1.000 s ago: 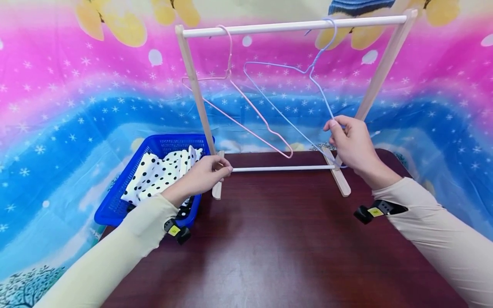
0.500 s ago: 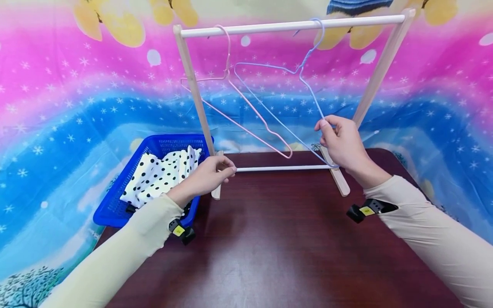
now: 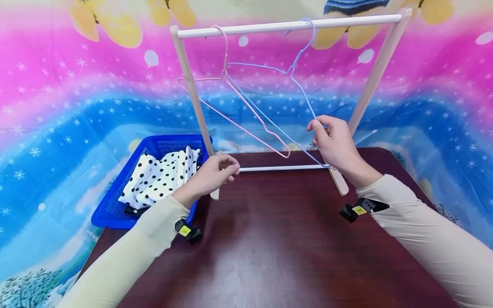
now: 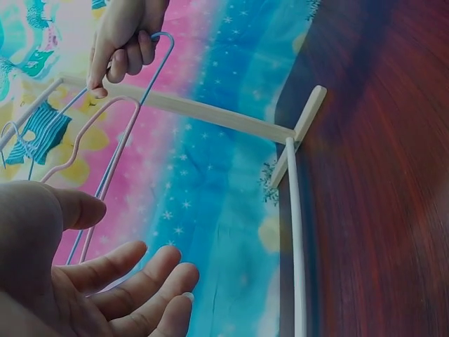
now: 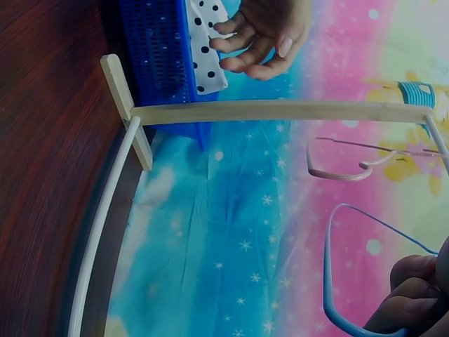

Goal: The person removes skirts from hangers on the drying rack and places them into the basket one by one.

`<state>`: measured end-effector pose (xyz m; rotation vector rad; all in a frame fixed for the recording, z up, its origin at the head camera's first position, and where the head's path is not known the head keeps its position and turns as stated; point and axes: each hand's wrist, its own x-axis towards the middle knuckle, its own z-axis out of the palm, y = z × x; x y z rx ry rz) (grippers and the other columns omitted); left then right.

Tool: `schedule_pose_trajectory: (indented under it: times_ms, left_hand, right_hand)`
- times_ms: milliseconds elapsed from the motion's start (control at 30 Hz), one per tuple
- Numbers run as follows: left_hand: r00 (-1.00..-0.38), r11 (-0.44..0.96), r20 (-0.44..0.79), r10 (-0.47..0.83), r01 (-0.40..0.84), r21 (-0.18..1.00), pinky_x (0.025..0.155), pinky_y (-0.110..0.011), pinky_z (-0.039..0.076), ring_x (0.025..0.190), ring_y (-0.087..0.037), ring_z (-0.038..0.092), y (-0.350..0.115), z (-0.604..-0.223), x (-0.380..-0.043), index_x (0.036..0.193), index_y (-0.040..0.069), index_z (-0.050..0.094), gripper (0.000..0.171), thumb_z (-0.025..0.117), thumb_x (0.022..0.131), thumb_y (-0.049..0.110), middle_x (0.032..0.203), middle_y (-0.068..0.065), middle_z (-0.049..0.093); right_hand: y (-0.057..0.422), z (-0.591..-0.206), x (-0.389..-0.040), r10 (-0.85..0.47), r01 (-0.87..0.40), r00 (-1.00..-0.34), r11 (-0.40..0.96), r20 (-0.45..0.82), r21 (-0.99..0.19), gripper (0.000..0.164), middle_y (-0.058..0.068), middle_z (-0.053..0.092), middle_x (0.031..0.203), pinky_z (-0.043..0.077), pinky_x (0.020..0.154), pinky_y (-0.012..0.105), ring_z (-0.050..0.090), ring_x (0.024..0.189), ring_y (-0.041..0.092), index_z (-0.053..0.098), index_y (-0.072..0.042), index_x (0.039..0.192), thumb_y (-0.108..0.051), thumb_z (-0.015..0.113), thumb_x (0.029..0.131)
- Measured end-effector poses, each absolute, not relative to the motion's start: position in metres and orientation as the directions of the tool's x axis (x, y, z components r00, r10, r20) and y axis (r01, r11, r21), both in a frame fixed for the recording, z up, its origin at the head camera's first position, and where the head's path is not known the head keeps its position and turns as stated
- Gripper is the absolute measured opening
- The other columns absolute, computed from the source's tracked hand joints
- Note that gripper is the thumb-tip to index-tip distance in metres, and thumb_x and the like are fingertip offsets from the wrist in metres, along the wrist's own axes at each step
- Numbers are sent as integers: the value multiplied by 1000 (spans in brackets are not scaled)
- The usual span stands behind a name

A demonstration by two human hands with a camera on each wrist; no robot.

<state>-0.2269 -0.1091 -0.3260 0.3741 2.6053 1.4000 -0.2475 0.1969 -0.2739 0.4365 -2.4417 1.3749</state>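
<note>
A blue wire hanger [image 3: 304, 92] hangs by its hook from the top bar of a wooden rack [image 3: 246, 30]. My right hand [image 3: 334, 139] pinches its right shoulder between thumb and fingers; the right wrist view shows those fingers [image 5: 414, 295] curled at the wire. Left of it on the same bar hangs a pink hanger [image 3: 252, 109]. My left hand [image 3: 209, 173] is in front of the rack's left post, near the lower bar. Its fingers [image 4: 144, 309] are loosely bent and hold nothing in the left wrist view.
A blue plastic basket [image 3: 105, 214] stands at the table's left, holding white cloth with black dots [image 3: 158, 182]. The rack stands toward the back of the dark wooden table [image 3: 265, 239]. A patterned curtain [image 3: 61, 107] hangs behind and around it.
My right hand has slid the blue hanger left along the top bar, closer to the pink one. My left hand has shifted slightly right.
</note>
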Motion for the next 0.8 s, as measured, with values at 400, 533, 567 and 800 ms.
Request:
schedule_pose_trajectory:
  times_ms: [400,533,567,800]
  left_hand:
    - [-956,469,-33,291,113,876,86,-46,58,87,-24,72,-104,-329,-231,119,0,63,27,51,106,20,112,-21,73]
    - [-957,460,-42,289,101,882,81,-38,59,96,-36,72,-104,-331,-232,121,-1,63,28,51,106,20,112,-21,73]
    - [-957,460,-45,286,96,883,80,-38,59,97,-36,72,-104,-331,-232,121,-1,63,28,51,106,20,112,-21,73]
    - [-956,451,-65,287,75,889,78,-34,59,80,-15,71,-103,-331,-232,121,0,62,28,51,106,21,113,-21,73]
  right_hand:
    - [185,-275,-248,-121,-405,-909,476,398,-780,34,-5,45,54,28,43,25,40,50,6,65,3,100,-21,43,109]
    - [182,-276,-248,-126,-405,-910,470,395,-784,33,-5,46,55,29,43,24,39,49,6,65,3,102,-20,43,109]
    - [181,-276,-248,-129,-404,-911,468,392,-786,33,-5,45,55,28,43,23,38,49,6,65,3,102,-20,43,109]
    - [176,-275,-249,-144,-408,-910,471,389,-782,32,-5,43,53,27,42,23,35,46,5,66,3,103,-19,43,109]
